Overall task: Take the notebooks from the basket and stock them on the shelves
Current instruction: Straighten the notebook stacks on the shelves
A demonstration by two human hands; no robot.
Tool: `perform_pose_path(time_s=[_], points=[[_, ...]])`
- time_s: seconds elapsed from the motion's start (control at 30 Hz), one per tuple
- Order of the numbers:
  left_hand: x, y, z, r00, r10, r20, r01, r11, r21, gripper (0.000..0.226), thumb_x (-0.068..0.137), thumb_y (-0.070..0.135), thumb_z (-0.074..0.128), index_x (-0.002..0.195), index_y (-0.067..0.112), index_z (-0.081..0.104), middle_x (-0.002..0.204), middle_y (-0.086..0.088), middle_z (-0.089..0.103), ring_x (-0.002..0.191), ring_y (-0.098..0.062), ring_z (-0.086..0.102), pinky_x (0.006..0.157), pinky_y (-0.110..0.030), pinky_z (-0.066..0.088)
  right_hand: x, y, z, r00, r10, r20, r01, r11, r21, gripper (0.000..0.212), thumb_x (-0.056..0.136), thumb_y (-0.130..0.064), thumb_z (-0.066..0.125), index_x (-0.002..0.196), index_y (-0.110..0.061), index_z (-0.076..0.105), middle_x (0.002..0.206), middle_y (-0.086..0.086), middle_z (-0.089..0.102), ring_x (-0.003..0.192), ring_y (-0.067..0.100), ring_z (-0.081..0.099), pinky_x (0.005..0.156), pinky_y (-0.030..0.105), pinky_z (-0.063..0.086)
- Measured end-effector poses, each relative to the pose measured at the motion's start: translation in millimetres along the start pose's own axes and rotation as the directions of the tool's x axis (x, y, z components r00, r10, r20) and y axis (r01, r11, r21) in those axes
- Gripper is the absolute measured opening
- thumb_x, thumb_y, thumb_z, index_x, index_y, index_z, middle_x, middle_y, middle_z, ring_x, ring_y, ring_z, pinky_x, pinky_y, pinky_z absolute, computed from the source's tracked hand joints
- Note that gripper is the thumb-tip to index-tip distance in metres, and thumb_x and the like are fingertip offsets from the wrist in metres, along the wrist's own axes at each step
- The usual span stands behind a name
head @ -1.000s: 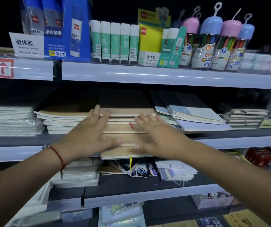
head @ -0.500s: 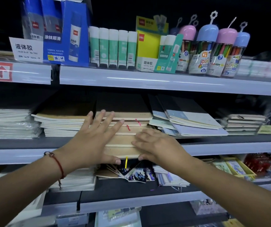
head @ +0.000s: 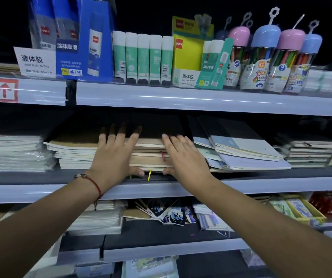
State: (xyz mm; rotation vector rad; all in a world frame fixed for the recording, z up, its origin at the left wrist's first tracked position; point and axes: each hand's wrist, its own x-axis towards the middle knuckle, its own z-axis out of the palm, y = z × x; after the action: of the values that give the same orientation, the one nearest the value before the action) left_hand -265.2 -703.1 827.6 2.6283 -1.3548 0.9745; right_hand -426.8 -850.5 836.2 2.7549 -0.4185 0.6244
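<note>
L hand [head: 113,155] + R hand [head: 183,155] both clamp notebook stack [head: 151,157], thumbs under front edge. I read its long axis pointing into shelf [head: 261,183], dead ahead.

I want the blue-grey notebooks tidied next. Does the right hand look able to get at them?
Probably yes: the blue-grey notebooks lie beside the right hand on the same shelf, nothing between; it must first release the brown stack.
</note>
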Motion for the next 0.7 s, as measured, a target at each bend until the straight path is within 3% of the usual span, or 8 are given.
perform_pose_path(time_s=[0.1,0.17,0.23,0.33,0.43,0.53,0.6,0.7], points=[[3.0,5.9,4.9,0.999,-0.040,-0.034,0.040,0.999,0.005,0.130,0.044,0.084,0.072,0.152,0.022,0.035,0.119,-0.020,0.059,0.109,-0.041,0.056,0.101,-0.054,0.035,9.7,1.8,9.7,0.999,0.036,-0.039,-0.037,0.999,-0.019,0.097,0.077,-0.048,0.077,0.152,-0.013,0.027,0.137,0.008,0.049,0.131,0.028,0.044,0.118,0.038,0.025],[5.4,10.7,6.7,0.998,-0.065,-0.022,0.065,0.998,0.021,0.117,0.045,0.082,0.074,0.141,0.021,0.048,0.100,-0.015,0.060,0.090,-0.035,0.058,0.086,-0.047,0.041,16.3,2.5,18.2,0.993,0.082,-0.080,-0.087,0.994,-0.065,0.086,0.069,-0.045,0.084,0.139,-0.013,0.044,0.117,0.006,0.058,0.114,0.027,0.055,0.108,0.038,0.038],[7.1,13.1,8.6,0.996,-0.083,-0.027,0.083,0.997,-0.002,0.105,0.043,0.079,0.078,0.126,0.018,0.058,0.089,-0.013,0.058,0.081,-0.033,0.056,0.078,-0.044,0.042,20.6,0.5,25.2,0.987,0.121,-0.110,-0.130,0.988,-0.085,0.076,0.064,-0.038,0.089,0.126,-0.013,0.053,0.103,0.005,0.061,0.101,0.027,0.059,0.099,0.039,0.044],[7.7,14.5,8.4,0.995,-0.097,-0.027,0.096,0.995,-0.038,0.100,0.041,0.076,0.080,0.119,0.016,0.061,0.086,-0.014,0.057,0.077,-0.033,0.055,0.073,-0.042,0.042,23.4,-1.4,29.4,0.979,0.146,-0.140,-0.159,0.983,-0.088,0.068,0.066,-0.029,0.087,0.124,-0.014,0.054,0.100,0.004,0.061,0.098,0.027,0.059,0.099,0.040,0.045],[4.6,14.8,4.6,0.996,-0.085,-0.040,0.083,0.995,-0.050,0.099,0.047,0.076,0.079,0.123,0.015,0.060,0.091,-0.016,0.058,0.080,-0.034,0.055,0.075,-0.042,0.043,14.8,-9.0,23.2,0.980,0.141,-0.143,-0.155,0.984,-0.092,0.077,0.075,-0.031,0.081,0.140,-0.011,0.044,0.122,0.010,0.057,0.119,0.031,0.052,0.113,0.043,0.034],[-1.2,10.9,5.6,0.988,0.007,-0.157,-0.012,1.000,-0.027,0.091,0.065,0.075,0.069,0.133,0.016,0.054,0.108,-0.020,0.055,0.093,-0.037,0.052,0.087,-0.049,0.040,-14.7,-29.8,13.9,0.997,0.069,-0.017,-0.068,0.996,0.058,0.085,0.092,-0.037,0.062,0.156,-0.007,0.015,0.161,0.017,0.020,0.150,0.033,0.016,0.124,0.042,0.003],[-2.4,11.0,5.3,0.967,0.097,-0.236,-0.101,0.995,-0.006,0.084,0.078,0.067,0.065,0.143,0.016,0.046,0.121,-0.021,0.052,0.108,-0.040,0.049,0.101,-0.054,0.036,-36.5,-39.5,13.1,0.995,0.060,0.084,-0.075,0.979,0.191,0.080,0.100,-0.044,0.045,0.158,-0.010,0.001,0.166,0.010,-0.003,0.153,0.025,-0.003,0.123,0.036,-0.008],[7.7,15.9,1.5,0.958,0.153,-0.244,-0.159,0.987,-0.003,0.088,0.080,0.062,0.066,0.151,0.017,0.038,0.135,-0.022,0.050,0.127,-0.044,0.044,0.115,-0.055,0.028,-48.8,-37.5,25.8,0.964,0.143,0.226,-0.190,0.961,0.202,0.082,0.101,-0.058,0.030,0.158,-0.013,-0.009,0.165,0.006,-0.016,0.152,0.020,-0.011,0.124,0.037,-0.005]])
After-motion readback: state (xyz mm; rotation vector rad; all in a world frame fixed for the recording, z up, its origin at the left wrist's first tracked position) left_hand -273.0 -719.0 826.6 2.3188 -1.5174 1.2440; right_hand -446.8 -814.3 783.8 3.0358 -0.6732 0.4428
